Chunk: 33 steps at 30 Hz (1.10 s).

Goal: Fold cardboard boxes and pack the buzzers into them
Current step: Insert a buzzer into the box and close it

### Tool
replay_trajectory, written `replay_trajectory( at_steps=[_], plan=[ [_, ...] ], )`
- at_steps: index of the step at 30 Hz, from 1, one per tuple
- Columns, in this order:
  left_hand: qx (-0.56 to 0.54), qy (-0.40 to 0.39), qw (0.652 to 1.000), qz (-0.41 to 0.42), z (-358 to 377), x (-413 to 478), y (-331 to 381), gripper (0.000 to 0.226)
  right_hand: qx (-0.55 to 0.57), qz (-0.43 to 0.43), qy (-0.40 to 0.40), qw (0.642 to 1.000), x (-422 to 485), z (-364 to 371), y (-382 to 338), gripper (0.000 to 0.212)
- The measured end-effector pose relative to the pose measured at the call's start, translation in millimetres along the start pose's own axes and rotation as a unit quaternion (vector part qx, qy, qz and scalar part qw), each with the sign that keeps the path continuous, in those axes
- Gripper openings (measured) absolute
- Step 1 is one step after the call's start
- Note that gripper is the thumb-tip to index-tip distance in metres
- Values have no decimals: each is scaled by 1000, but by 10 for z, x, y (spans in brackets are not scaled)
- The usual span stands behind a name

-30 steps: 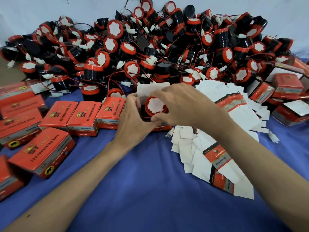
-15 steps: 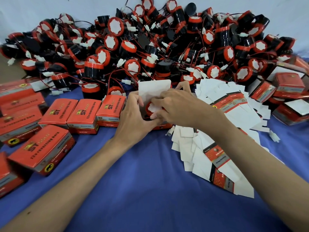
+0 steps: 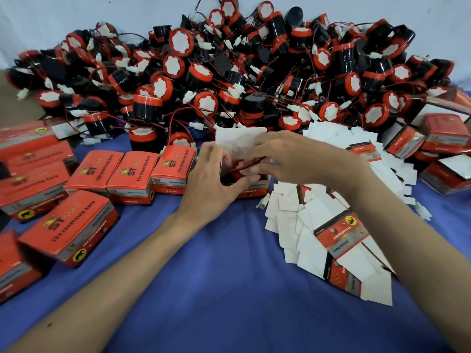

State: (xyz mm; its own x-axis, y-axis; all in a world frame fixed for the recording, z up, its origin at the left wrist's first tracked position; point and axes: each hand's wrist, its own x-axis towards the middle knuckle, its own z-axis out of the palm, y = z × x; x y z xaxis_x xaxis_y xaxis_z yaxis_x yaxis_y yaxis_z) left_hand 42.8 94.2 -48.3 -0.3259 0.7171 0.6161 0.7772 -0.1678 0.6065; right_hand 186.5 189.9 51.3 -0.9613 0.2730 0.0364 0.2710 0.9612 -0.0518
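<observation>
While one buzzer (image 3: 237, 174) sits inside the single open box (image 3: 252, 191) at the centre of the blue cloth (image 3: 229, 281), both hands are at that box. The left hand (image 3: 216, 179) grips its left wall, fingers curled, thumb on the front edge. The right hand (image 3: 288, 159) curls down over the opening and pinches the buzzer's red wire (image 3: 244, 165). One white flap (image 3: 239, 141) of the box stands upright behind.

Three closed boxes (image 3: 132, 171) stand in a row just left of it, touching side by side. A fourth closed box (image 3: 68, 225) lies tilted in front of them. Further closed ones lie far left and far right, cut by the frame edges, so no firm count. Flat box blanks (image 3: 331, 238) fan out beside the right forearm, overlapped and uncountable. Loose buzzers form one heap (image 3: 229, 72) behind, too many to count.
</observation>
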Motion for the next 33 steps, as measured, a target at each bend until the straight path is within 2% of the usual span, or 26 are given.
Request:
replay_trajectory(
  at_steps=[2, 6, 12, 19, 23, 28, 33],
  plan=[
    [2, -1, 1000, 4, 5, -2, -3, 46, 29, 5, 20, 999, -50, -77, 62, 21],
    [14, -5, 1000, 8, 13, 10, -16, 40, 11, 19, 21, 1000, -103, -149, 122, 20],
    [-7, 3, 1000, 8, 3, 11, 7, 45, 38, 46, 37, 998, -123, -210, 152, 19],
    [-3, 0, 1000, 1, 8, 10, 11, 43, 123, -14, 144, 982, -77, -210, -5, 12],
    [-12, -4, 1000, -10, 11, 11, 0, 40, 175, 5, 208, 962, 14, -80, -198, 28],
    [-23, -5, 1000, -16, 10, 30, 11, 31, 134, 62, 148, 978, 83, 49, -146, 17],
    [-30, -26, 999, -24, 4, 28, 2, 25, 59, 91, 67, 992, 78, 15, -102, 32]
  ],
)
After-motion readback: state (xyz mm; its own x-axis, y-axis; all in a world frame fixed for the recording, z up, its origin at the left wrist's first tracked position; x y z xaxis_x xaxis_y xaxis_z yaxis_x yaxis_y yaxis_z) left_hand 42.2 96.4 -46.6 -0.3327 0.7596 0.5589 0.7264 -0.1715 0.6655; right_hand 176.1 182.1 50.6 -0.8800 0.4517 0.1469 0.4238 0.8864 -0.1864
